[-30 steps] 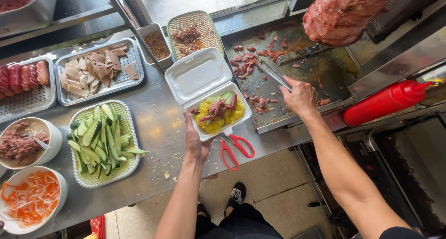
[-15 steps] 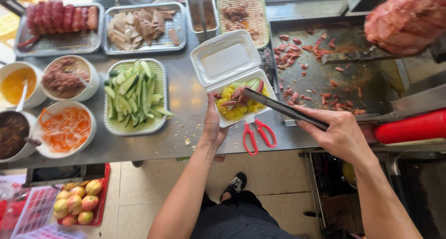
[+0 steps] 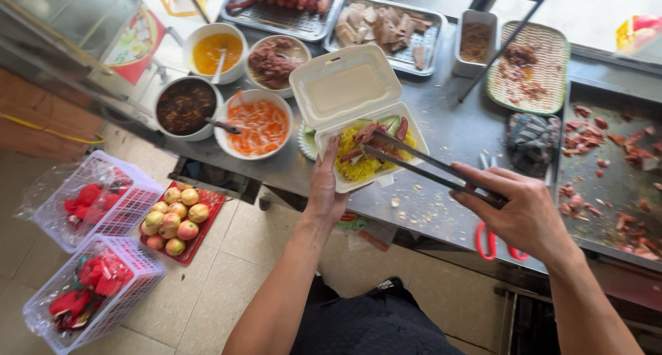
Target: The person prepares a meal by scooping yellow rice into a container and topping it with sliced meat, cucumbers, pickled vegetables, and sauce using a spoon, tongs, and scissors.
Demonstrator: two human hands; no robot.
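Fingers of my left hand (image 3: 325, 189) clamped on near edge of foam box (image 3: 369, 131) on tabletop (image 3: 448, 127); thumb hides rim. My right hand (image 3: 527, 214) fingers pinched on tongs (image 3: 420, 163), tips in meat on yellow rice. Red scissors (image 3: 491, 243) mostly hidden behind right hand.

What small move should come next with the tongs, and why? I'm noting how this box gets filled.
Probably ease the tongs open and draw them back. The right hand has their tips at the meat on the yellow rice in the box, which the left hand steadies. The meat seems already placed.
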